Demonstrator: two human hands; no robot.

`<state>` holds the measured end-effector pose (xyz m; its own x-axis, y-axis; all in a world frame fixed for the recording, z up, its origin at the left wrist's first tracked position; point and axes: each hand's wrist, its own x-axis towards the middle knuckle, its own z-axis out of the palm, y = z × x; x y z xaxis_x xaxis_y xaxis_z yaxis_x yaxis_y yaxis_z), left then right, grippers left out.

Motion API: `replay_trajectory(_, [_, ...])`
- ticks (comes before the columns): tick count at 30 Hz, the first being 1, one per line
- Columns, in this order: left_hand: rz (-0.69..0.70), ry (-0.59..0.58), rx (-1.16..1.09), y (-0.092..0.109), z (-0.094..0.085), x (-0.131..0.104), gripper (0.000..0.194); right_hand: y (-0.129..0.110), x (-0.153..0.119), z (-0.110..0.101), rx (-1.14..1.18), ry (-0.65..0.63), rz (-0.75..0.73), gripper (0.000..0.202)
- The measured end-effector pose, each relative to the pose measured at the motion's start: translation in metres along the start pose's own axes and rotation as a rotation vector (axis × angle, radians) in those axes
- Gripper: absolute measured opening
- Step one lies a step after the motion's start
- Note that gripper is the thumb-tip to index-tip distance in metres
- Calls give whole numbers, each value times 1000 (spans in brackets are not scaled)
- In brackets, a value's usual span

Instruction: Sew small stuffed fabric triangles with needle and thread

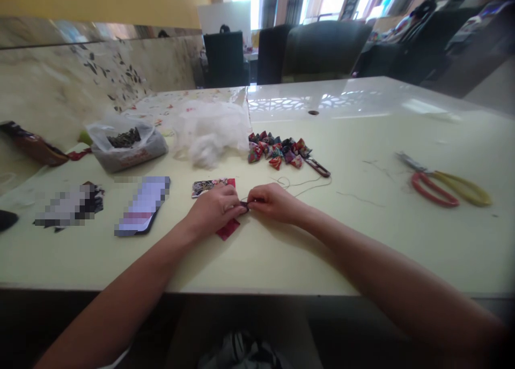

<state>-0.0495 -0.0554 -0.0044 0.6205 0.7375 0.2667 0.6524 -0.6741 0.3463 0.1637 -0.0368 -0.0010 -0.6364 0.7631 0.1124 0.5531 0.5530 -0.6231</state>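
Note:
My left hand (219, 205) and my right hand (271, 201) meet at the middle of the table, both pinching a small dark piece of fabric (244, 206) between their fingertips. Red fabric (228, 230) shows below my left hand, and a patterned fabric piece (205, 187) lies just behind it. A dark thread (309, 189) curls over the table behind my right hand. Beyond it sits a cluster of small stuffed patterned fabric pieces (277, 150), with thread snips (317, 168) touching its right side.
Scissors (436, 184) with red and yellow handles lie at the right. White stuffing (211, 135) and a plastic bag of dark dried material (129, 146) stand behind at the left. A phone (144, 205) and dark fabric scraps (96, 200) lie left. Chairs (325, 50) and people are beyond the table.

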Motion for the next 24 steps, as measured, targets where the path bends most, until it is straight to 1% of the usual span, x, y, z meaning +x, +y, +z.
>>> replay_trajectory(3, [14,7,21,0,2,0,29,-1,0,2,48,-23,29,14])
replay_trajectory(8, [-19,162,-8,1,7,0,16,0,-2,1,144,-19,23,14])
replay_trajectory(12, [-34,207,-23,1,9,0,14,-2,-2,2,177,5,59,14])
replay_trajectory(14, [-27,198,-24,2,9,0,14,-3,-3,4,186,22,81,15])
replay_trajectory(17, [-21,111,-48,3,8,-1,13,-3,-3,6,184,34,83,15])
replay_trajectory(19, [-47,52,-66,4,8,-1,13,-2,-3,7,175,37,63,14])
replay_trajectory(22, [-100,32,-104,3,7,-1,15,0,-5,5,175,67,30,21])
replay_trajectory(24, [-109,36,-146,2,7,0,16,1,-5,3,170,68,3,27])
